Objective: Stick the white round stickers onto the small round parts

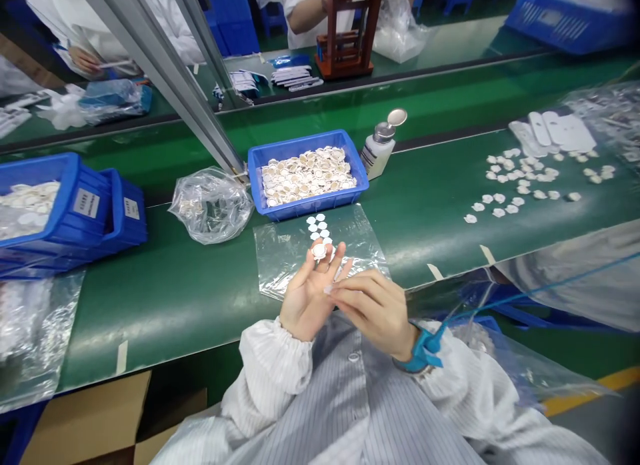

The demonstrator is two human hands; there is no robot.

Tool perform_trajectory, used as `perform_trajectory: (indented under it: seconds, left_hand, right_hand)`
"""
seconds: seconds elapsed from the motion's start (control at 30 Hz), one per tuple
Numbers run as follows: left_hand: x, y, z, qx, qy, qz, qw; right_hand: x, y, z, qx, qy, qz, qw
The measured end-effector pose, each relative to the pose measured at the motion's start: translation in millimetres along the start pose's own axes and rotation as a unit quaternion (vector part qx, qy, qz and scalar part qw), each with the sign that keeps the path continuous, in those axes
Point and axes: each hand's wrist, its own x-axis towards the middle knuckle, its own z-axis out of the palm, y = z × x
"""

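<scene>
Palm up, my left hand (311, 295) pinches a small round white part (319, 252) with tabs on its rim between thumb and fingertips. My right hand (373, 308), with a blue strap (423, 348) at the wrist, is closed beside the left palm. A tiny pale piece (329, 289) shows at its fingertips; its kind is too small to make out. Beyond my hands lies a clear plastic sheet (280, 258) with several white discs (315, 228) in two columns. Behind it stands a blue bin (260, 208) full of similar round parts (307, 175).
A white bottle (377, 152) with its lid up stands right of the bin. To the left are a bunched clear bag (213, 205) and labelled blue bins (90, 205). Loose white parts (520, 175) lie on the right. A slanted metal post (165, 72) rises at left; co-workers are behind.
</scene>
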Motion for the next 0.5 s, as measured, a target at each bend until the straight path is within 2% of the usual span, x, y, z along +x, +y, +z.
perform_trajectory:
  seconds: [0.03,0.1,0.23,0.33,0.5]
  left_hand:
    - [-2,1,6.1,-0.007,-0.011,0.003,1.0]
    - [-6,4,13.7,-0.014,-0.04,0.018,0.999]
    - [-13,11,17.0,0.001,-0.113,0.057,0.992]
    - [-17,12,18.0,0.042,-0.158,0.086,0.983]
    - [-23,14,23.9,0.102,-0.196,0.127,0.967]
  right_hand:
    - [4,-3,3,-0.016,-0.006,-0.033,0.999]
    - [8,-5,5,-0.017,-0.013,-0.051,0.998]
    - [15,-7,-1,0.049,-0.011,0.021,0.999]
    - [23,-9,-2,0.078,-0.045,0.079,0.993]
    - [35,-14,-2,0.095,-0.081,0.107,0.986]
